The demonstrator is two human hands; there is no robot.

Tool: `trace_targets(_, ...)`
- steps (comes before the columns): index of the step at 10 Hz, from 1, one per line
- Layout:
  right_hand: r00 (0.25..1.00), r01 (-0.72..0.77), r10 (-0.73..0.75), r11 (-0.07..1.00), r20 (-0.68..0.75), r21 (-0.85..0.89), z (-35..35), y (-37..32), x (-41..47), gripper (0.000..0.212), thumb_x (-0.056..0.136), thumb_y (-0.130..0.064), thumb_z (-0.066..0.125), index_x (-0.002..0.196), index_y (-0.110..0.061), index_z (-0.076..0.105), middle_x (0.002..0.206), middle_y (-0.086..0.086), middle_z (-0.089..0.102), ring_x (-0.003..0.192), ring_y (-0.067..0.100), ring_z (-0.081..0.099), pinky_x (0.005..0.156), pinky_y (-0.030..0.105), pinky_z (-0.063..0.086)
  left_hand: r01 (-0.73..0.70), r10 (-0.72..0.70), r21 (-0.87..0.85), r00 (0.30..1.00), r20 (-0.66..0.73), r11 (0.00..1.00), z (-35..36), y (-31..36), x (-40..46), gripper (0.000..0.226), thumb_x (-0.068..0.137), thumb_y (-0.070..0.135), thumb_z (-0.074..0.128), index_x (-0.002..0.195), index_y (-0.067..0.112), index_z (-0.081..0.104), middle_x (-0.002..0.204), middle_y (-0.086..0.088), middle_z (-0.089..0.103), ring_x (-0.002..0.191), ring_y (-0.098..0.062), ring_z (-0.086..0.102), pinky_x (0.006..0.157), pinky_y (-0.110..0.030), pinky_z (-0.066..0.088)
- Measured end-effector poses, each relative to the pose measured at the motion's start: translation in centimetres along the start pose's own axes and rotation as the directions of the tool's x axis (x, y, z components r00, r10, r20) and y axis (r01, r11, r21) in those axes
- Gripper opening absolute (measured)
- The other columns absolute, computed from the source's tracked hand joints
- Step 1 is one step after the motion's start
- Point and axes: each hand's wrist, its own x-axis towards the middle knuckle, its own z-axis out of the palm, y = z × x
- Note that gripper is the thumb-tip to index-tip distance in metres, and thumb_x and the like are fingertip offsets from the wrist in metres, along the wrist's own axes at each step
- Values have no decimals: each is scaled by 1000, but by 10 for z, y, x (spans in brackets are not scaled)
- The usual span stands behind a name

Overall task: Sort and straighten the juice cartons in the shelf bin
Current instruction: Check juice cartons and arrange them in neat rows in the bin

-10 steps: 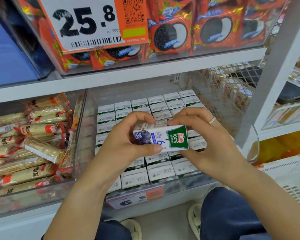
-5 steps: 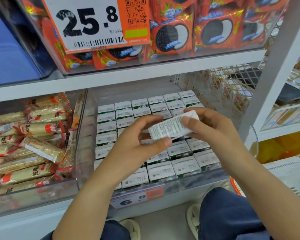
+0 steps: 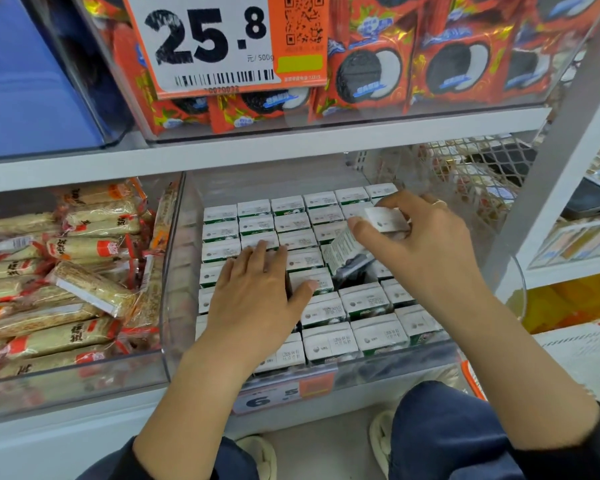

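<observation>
A clear shelf bin (image 3: 174, 271) holds several rows of small white-topped juice cartons (image 3: 329, 342) standing upright. My right hand (image 3: 426, 251) grips one tilted juice carton (image 3: 347, 249) over a dark gap (image 3: 352, 277) in the middle rows, its lower end dipping into the gap. My left hand (image 3: 257, 292) lies flat with straight fingers on the carton tops to the left of the gap, thumb touching a carton at the gap's edge.
A neighbouring clear bin of wrapped snack bars (image 3: 66, 271) stands to the left. The shelf board (image 3: 257, 150) above carries cookie packs (image 3: 368, 74) and a 25.8 price sign (image 3: 219, 43). A wire mesh panel (image 3: 465, 174) closes the right side. A price tag (image 3: 284, 393) hangs on the bin front.
My left hand let go of the carton and dropped flat onto the rows. My right hand carried the carton right and down, tilting it into the gap.
</observation>
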Motion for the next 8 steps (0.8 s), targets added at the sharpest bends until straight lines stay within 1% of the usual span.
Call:
trace_targets(1, 997, 67, -71, 991, -27, -119, 3, -9, -6, 51, 77, -59, 57, 109, -19, 64, 100, 4, 53, 75, 17, 46, 62, 25, 31, 4, -4, 6, 1000, -7, 1000, 0, 0, 0, 73, 92, 65, 21, 153, 25, 8, 162, -3, 3, 148, -22, 2, 118, -37, 1)
trace_targets(2, 992, 108, -118, 978, -50, -181, 4, -14, -12, 54, 77, -59, 56, 107, -16, 65, 101, 8, 56, 75, 24, 55, 60, 26, 36, 6, -6, 4, 1000, -10, 1000, 0, 1, 0, 73, 92, 65, 22, 153, 25, 9, 162, -4, 4, 148, -22, 3, 119, -38, 2)
trace_targets(3, 988, 123, -141, 967, -68, -223, 8, -16, -14, 52, 77, -57, 58, 102, -11, 65, 97, 10, 56, 66, 23, 48, 57, 26, 33, 1, -1, -2, 1000, -15, 1000, 1, 1, 1, 73, 93, 65, 23, 152, 26, 9, 161, -2, 4, 148, -22, 3, 118, -38, 1)
trace_targets(4, 983, 148, -171, 958, -73, -245, 12, -17, -15, 52, 76, -56, 60, 97, -9, 64, 92, 10, 58, 63, 19, 39, 54, 24, 30, -1, 1, -9, 1000, -17, 1000, 1, 0, 1, 72, 93, 65, 23, 152, 26, 9, 161, -2, 4, 148, -22, 3, 118, -38, 1)
trace_targets(5, 977, 177, -199, 956, -73, -234, 9, -15, -18, 55, 73, -59, 56, 92, -8, 64, 85, 9, 58, 62, 18, 39, 55, 24, 32, -1, 1, -6, 1000, -17, 1000, 2, 0, 1, 73, 93, 65, 23, 152, 26, 9, 161, -2, 4, 148, -22, 3, 118, -38, 1)
trace_targets(6, 977, 179, -201, 955, -73, -236, 9, -13, -18, 56, 74, -59, 56, 92, -7, 63, 85, 9, 58, 63, 23, 49, 55, 24, 32, 0, 0, 4, 1000, -17, 1000, 2, 1, 1, 72, 93, 64, 23, 152, 25, 10, 161, -3, 5, 148, -22, 3, 118, -38, 1)
trace_targets(7, 979, 178, -197, 949, -48, -259, 14, -15, -16, 56, 76, -58, 58, 96, -6, 61, 89, 9, 57, 73, 27, 56, 56, 26, 32, 3, -3, 9, 1000, -20, 1000, 2, 2, 1, 72, 94, 64, 24, 152, 25, 10, 161, -3, 5, 148, -22, 4, 119, -38, 2)
trace_targets(8, 973, 206, -228, 941, -49, -269, 11, -15, -19, 55, 74, -60, 62, 92, -8, 61, 84, 6, 57, 69, 24, 54, 55, 24, 32, 5, -5, 12, 1000, -20, 1000, 2, 2, 0, 72, 93, 64, 24, 152, 25, 11, 161, -3, 6, 148, -22, 4, 118, -38, 2)
